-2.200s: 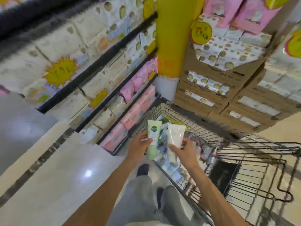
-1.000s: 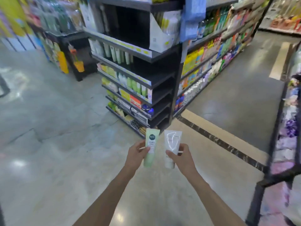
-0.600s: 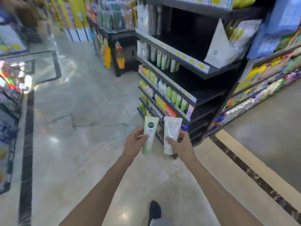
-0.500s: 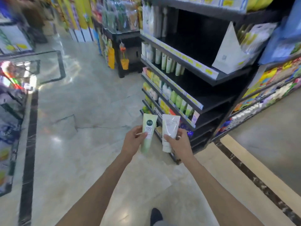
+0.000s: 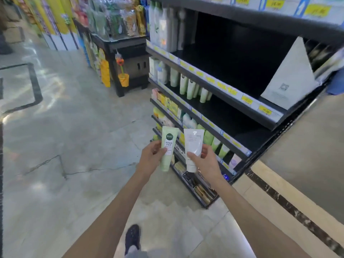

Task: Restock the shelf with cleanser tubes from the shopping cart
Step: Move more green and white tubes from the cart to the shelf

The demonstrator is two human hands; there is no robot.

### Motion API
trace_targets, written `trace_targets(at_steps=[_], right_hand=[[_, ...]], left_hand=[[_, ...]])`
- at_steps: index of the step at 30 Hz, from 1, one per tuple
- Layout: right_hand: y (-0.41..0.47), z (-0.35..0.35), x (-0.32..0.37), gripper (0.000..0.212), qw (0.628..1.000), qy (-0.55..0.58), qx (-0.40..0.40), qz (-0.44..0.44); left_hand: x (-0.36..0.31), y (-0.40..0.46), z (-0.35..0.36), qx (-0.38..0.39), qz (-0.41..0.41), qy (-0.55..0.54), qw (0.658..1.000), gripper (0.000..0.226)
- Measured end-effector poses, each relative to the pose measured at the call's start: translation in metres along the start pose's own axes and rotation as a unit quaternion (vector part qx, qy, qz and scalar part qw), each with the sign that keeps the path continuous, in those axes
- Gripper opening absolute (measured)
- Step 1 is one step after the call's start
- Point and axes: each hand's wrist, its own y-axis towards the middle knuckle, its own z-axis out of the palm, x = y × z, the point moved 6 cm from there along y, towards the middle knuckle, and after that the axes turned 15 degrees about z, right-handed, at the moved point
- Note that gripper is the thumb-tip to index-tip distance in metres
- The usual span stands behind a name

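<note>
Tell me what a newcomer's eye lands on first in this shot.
First, the two tubes held up at centre: a pale green tube gripped by the left hand and a white tube gripped by the right hand. Behind them, at right, stands the black shelf unit with yellow price tags, its upper tiers largely bare, with a short row of green and white tubes standing on the second tier.

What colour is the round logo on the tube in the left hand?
Dark green, on the pale green plastic tube the left hand grips; only the head view shows it.

Green tube point(image 5: 167, 148) in left hand point(image 5: 151, 157), white tube point(image 5: 192, 148) in right hand point(image 5: 203, 161), before black shelf point(image 5: 219, 84).
</note>
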Motion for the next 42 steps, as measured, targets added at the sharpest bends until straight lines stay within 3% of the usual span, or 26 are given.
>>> trace_targets(at_steps=[8,15,26,42], right_hand=[[0.053,0.036,0.041,0.050,0.989,0.061,-0.128,0.050],[0.089,0.035,0.050,0.049,0.971,0.104,-0.199,0.082],[0.186,0.019,0.058,0.051,0.956,0.097,-0.259,0.100],[0.274,0.005,0.088,0.046,0.920,0.089,-0.381,0.040]], left_hand=[[0.017,0.136,0.007,0.131,-0.041,-0.034,0.990,0.032],[0.016,0.225,0.052,0.253,-0.021,-0.020,0.967,0.025],[0.049,0.330,0.138,0.325,-0.013,-0.005,0.945,0.030],[0.088,0.408,0.160,0.362,0.105,-0.092,0.922,0.029]])
